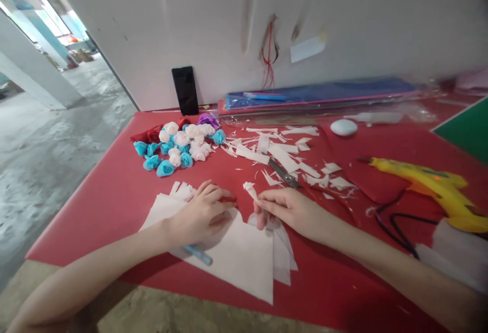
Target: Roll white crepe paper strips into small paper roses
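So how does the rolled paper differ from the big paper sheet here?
The rolled paper is small and narrow; the paper sheet is broad.
The rolled paper is pinched in the right hand; the paper sheet lies on the table, partly beneath the left hand.
The rolled paper's tip is crumpled; the paper sheet looks mostly flat.
Both are white.

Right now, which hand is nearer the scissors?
Right. The right hand is just this side of the scissors; the left hand is farther off, over the white paper.
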